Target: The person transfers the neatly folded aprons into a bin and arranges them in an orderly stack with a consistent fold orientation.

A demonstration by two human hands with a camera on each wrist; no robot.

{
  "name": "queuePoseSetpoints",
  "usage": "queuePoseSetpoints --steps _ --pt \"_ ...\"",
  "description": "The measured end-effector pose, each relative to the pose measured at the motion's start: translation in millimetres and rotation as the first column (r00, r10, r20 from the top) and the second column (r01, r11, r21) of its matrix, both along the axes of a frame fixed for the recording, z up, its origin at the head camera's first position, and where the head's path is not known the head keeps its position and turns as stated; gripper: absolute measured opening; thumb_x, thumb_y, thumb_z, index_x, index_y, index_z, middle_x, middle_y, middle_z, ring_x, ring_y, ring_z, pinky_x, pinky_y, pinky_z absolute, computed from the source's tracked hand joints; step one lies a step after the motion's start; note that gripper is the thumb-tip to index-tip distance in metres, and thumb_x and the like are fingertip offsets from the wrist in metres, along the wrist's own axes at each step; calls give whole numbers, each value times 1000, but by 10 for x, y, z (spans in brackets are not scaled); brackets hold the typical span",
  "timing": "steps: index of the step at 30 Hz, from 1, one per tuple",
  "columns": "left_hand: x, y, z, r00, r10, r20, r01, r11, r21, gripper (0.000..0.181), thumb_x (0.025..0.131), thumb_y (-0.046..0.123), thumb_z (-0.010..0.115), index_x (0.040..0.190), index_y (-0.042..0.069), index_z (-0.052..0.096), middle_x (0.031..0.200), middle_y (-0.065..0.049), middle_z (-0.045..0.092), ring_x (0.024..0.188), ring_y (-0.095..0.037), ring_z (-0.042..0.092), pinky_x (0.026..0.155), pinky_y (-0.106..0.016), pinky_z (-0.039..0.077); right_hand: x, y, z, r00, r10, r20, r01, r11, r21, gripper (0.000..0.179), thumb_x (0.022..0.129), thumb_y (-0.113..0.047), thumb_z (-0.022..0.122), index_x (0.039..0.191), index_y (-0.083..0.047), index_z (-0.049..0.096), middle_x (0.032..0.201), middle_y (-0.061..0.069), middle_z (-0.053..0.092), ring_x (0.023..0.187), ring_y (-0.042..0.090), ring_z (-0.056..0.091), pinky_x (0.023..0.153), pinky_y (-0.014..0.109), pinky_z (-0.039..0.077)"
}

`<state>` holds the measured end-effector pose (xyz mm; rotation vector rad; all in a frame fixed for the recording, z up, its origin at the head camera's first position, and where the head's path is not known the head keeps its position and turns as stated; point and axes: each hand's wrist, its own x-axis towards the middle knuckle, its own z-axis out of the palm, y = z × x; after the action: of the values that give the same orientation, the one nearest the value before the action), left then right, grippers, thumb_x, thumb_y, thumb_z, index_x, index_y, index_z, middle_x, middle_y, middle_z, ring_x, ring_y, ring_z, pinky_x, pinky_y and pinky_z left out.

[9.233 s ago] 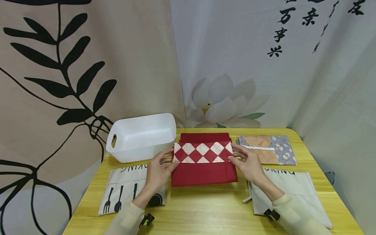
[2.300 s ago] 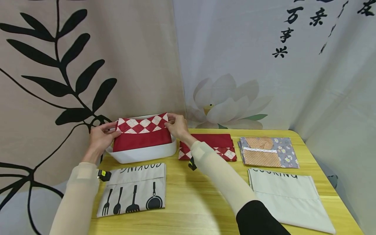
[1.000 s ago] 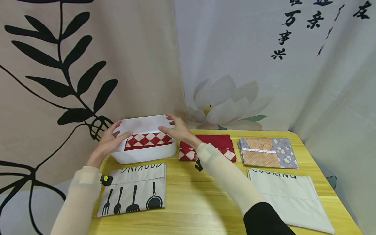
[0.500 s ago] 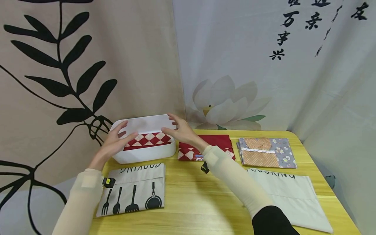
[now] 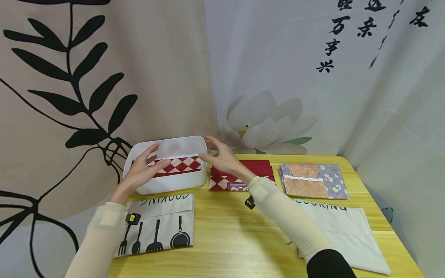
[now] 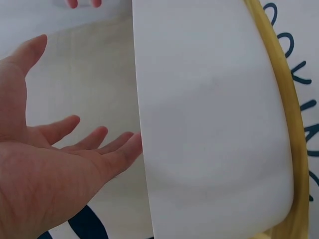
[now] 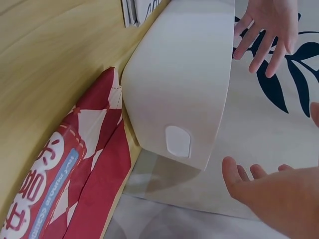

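Observation:
A white plastic bin point(image 5: 174, 184) stands at the back left of the table, with a folded red cloth point(image 5: 184, 164) inside it showing a red-and-white diamond band. My left hand point(image 5: 143, 172) hovers above the bin's left part, fingers spread and holding nothing. In the left wrist view that hand point(image 6: 65, 164) appears beside the bin's white wall point(image 6: 214, 109). My right hand point(image 5: 226, 159) is at the bin's right end, its fingers loosely extended around nothing. Below the right hand lies a second folded red cloth point(image 5: 255, 166) with the same diamond band and a printed label point(image 5: 238, 187).
A folded white cloth with black utensil prints point(image 5: 163, 227) lies in front of the bin. At the right are a folded grey floral cloth with an orange dotted pocket point(image 5: 309, 185) and a plain white folded cloth point(image 5: 347, 235). Printed curtains point(image 5: 167, 77) hang behind the wooden table point(image 5: 222, 239).
The folded red cloth, earlier held in both hands over the table's middle, went left into the bin and was let go. Both hands have since drifted right.

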<state>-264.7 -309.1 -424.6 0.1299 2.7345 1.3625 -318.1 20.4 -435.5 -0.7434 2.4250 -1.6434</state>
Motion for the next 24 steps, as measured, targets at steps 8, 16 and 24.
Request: queuePoseSetpoints --steps 8,16,24 --pt "23 133 4 1000 -2 -8 2 1000 4 101 105 60 76 183 38 15 192 -8 19 173 -48 29 131 -76 38 71 153 12 999 -40 -31 41 999 8 81 106 -40 78 175 -22 40 176 10 50 162 41 51 131 58 49" --pt "37 257 -5 997 -57 -56 59 997 51 99 105 54 79 182 36 19 191 -5 20 173 -48 30 133 -73 37 155 323 33 998 -55 -40 55 998 6 80 105 -41 79 175 -27 42 174 7 52 161 35 53 131 57 50" --pt "75 442 26 994 -77 -82 81 995 50 98 104 53 80 182 34 22 191 -3 24 172 -45 35 133 -71 39 264 494 22 996 -54 -73 58 997 45 82 105 -44 78 176 -30 39 176 6 49 164 38 50 131 60 49"
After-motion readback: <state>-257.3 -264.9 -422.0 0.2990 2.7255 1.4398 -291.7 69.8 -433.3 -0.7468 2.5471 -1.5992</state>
